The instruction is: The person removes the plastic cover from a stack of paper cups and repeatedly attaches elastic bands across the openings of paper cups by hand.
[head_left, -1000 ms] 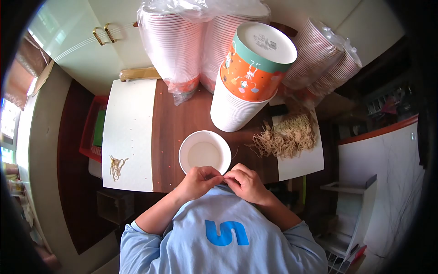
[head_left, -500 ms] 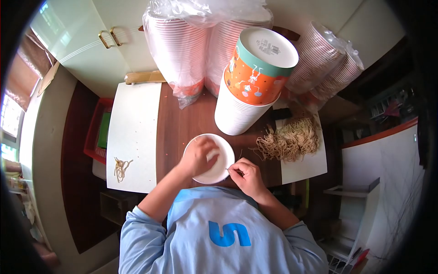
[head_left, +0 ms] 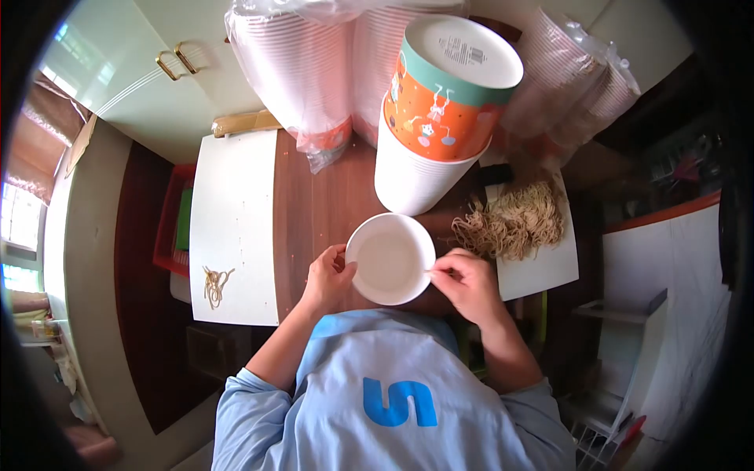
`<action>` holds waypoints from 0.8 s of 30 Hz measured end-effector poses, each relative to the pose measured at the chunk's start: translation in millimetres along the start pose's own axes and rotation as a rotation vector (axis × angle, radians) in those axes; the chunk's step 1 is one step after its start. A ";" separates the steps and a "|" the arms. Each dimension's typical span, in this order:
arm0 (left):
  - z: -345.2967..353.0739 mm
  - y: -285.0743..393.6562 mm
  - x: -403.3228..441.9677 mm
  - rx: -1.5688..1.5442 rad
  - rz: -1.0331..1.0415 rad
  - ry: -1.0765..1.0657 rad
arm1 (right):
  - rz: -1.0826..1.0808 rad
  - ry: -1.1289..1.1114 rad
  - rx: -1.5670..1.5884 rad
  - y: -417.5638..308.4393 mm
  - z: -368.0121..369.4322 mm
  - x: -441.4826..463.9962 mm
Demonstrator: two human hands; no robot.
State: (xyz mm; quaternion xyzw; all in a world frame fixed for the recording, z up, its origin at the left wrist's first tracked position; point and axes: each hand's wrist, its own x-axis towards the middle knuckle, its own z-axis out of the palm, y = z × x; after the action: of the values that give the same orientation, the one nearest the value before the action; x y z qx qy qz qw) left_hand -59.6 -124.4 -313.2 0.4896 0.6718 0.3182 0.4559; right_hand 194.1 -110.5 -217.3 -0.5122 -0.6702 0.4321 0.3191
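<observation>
A white paper bucket (head_left: 390,259) stands upright at the table's front edge, its inside showing. My left hand (head_left: 329,276) holds its left rim, thumb at the near side and fingers curled round the outer wall. At the right rim my right hand (head_left: 463,281) is closed in a pinch; what is between the fingertips is too small to name. Right of the bucket lies a heap of beige strings (head_left: 518,221). Behind it leans a tall stack of nested buckets (head_left: 440,118), upside down, orange and green on top.
Bagged stacks of buckets (head_left: 294,71) stand at the back, with more bagged stacks (head_left: 561,74) at the back right. A few loose strings (head_left: 215,286) lie on the white board (head_left: 233,212) at left. A red basket (head_left: 163,228) sits beyond the table's left edge.
My left hand was over the bucket's opening and now holds its left rim. The bucket has shifted right and slightly up in view. My right hand remains pinched at the right rim.
</observation>
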 end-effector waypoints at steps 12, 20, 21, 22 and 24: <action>0.9 -21.5 -0.5 -0.318 -0.055 -0.020 | -0.001 -0.054 -0.064 70.3 118.0 61.6; 0.1 -10.9 3.6 -0.249 -0.054 -0.023 | -0.009 -0.047 -0.069 75.7 125.1 62.8; -0.3 -11.0 3.9 -0.239 -0.056 -0.024 | -0.001 -0.046 -0.061 76.3 125.9 63.1; -0.3 -11.2 4.2 -0.230 -0.059 -0.026 | 0.003 -0.046 -0.064 75.5 126.2 63.3; 0.7 -12.8 5.5 -0.235 -0.065 -0.016 | 0.010 -0.046 -0.071 72.9 125.9 63.7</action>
State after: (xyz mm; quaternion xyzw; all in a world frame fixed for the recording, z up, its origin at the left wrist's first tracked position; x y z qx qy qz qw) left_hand -64.3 -123.2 -326.2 0.4133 0.6418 0.3759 0.5254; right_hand 97.1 -73.6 -337.6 -0.5165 -0.6898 0.4212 0.2828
